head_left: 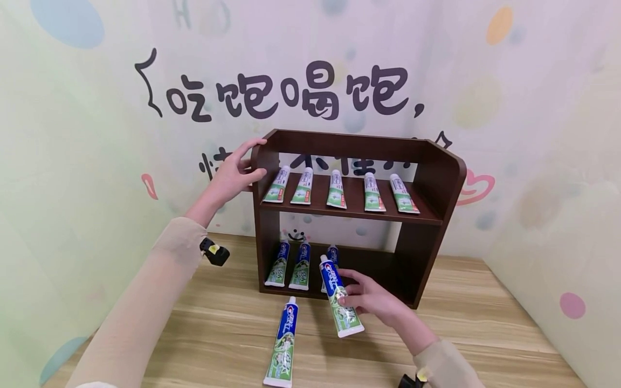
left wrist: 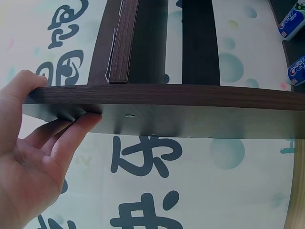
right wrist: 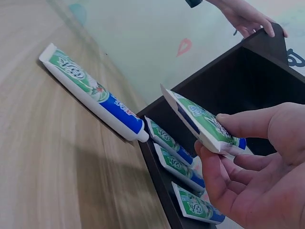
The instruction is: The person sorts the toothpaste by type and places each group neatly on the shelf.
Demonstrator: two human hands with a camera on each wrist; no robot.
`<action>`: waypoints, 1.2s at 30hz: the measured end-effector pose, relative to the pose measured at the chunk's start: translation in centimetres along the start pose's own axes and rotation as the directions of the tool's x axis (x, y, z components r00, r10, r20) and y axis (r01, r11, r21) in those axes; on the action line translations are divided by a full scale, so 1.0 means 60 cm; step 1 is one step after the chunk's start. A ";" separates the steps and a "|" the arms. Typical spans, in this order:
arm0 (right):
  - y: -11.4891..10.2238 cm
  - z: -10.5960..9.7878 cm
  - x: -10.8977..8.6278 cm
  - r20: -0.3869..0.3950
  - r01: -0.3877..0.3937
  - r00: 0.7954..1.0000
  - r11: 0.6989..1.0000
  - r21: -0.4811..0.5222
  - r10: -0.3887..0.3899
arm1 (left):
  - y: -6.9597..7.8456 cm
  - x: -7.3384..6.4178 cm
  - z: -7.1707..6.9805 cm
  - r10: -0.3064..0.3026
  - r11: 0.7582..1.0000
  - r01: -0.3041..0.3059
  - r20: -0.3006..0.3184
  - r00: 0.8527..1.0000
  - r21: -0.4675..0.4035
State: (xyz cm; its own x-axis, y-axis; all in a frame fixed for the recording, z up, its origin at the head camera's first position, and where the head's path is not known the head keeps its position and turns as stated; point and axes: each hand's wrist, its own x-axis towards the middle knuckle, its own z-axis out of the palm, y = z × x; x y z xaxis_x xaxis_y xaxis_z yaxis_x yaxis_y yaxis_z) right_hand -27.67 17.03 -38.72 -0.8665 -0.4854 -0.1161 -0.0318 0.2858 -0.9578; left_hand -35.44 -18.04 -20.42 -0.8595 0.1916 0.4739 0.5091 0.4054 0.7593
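Note:
My right hand (head_left: 373, 302) pinches a blue-and-green toothpaste tube (head_left: 341, 304) between thumb and fingers, tilted cap-up before the lower shelf. In the right wrist view, this held tube (right wrist: 202, 119) shows its crimped end. My left hand (head_left: 233, 175) grips the upper left side panel of a dark brown two-tier rack (head_left: 339, 141); the left wrist view shows fingers pressed against the panel (left wrist: 167, 119). Three matching tubes (head_left: 301, 267) lean on the lower shelf, the third (head_left: 331, 253) partly hidden behind the held one. Another tube (head_left: 282, 345) lies on the table in front.
Several white-and-green toothpaste tubes (head_left: 336, 189) stand in a row on the rack's upper shelf. The rack stands on a wood-grain table (head_left: 208, 323), close to a printed backdrop (head_left: 310, 32) with large black characters.

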 end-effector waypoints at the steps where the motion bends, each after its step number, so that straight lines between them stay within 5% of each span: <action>1: 0.000 -0.002 0.001 -0.006 -0.001 1.000 1.000 0.000 0.001 | 0.000 0.000 0.000 -0.001 1.000 0.001 0.000 1.000 -0.003; 36: 0.006 -0.074 0.038 -0.158 0.028 0.987 0.996 0.089 -0.014 | 0.002 -0.002 0.000 0.006 1.000 -0.006 -0.005 1.000 -0.008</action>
State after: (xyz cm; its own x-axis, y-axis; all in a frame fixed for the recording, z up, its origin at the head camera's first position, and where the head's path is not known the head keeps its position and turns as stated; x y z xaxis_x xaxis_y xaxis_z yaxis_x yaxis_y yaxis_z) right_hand -31.86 19.69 -38.17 -0.9339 -0.3526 -0.0600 -0.0114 0.1970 -0.9803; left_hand -35.26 -18.02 -20.41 -0.8561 0.1893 0.4809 0.5146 0.3970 0.7599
